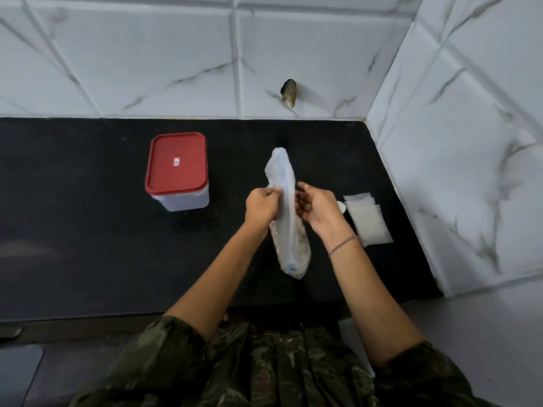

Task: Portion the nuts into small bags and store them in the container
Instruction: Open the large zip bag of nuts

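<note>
Pinching the left edge of the long plastic bag [286, 201] between thumb and fingers, the left hand [263, 204] held it over the black counter [88, 245]. Nuts [303, 240] filled the end of the bag nearest the person. The right hand [317, 208] sat at the bag's right edge with fingers curled; whether it gripped the film could not be determined. The container [188, 201], red lid [176, 163] fitted, stood on the counter well apart to the left. A stack of small bags [368, 220] lay flat just beside the right hand.
</note>
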Demonstrator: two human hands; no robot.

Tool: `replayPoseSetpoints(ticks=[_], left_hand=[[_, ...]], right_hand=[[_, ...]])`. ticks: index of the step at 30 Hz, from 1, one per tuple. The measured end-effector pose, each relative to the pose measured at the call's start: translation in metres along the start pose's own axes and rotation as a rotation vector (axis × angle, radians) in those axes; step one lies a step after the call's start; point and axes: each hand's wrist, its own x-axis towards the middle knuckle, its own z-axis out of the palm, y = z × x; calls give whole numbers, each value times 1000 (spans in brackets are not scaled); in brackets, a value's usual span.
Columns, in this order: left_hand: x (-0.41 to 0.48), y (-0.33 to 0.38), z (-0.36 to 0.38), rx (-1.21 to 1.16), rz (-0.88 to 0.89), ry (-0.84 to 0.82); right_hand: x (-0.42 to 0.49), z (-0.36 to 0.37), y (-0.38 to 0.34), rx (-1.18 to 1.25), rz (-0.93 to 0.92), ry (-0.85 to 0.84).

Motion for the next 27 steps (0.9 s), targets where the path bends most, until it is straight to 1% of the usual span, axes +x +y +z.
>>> replayPoseSetpoints(ticks=[1,2,4,5,7,9,11,14,17,18,20,22,24,27], left_hand=[[0,0,0,-39,-33,-20],[-1,-1,-1,-84,-60,-38],[-5,-1,-3,-146,-105,-74],[-6,-1,-5,-149,-100,-87],[-7,0,-8,-150,-56,-70],[-6,2,-9,-158,-37,2],[-7,4,-11,-140,5,92],[-10,9,-10,-107,72,98],[-13,15,-9,-173,36,140],[-14,16,-9,-165,52,172],[-15,19,-10,-21,175,251],[-18,24,-12,66,269,282],[-19,27,-12,-1,276,264],[-24,36,-11,-209,216,208]], right_hand=[[-1,2,0,6,16,-7],[-2,3,1,-40,18,-26],[-5,5,4,-186,-20,-98],[-7,6,4,-236,-44,-136],[-10,6,3,-234,-62,-185],[-11,6,2,-178,-80,-212],[-10,8,4,-154,-117,-180],[-6,12,5,-141,-157,-64],[-3,13,5,-240,-238,18],[-3,13,5,-287,-283,35],[-5,15,5,-367,-397,58],[-8,17,4,-417,-506,66],[-11,19,1,-440,-567,53],[-16,20,-5,-354,-546,2]])
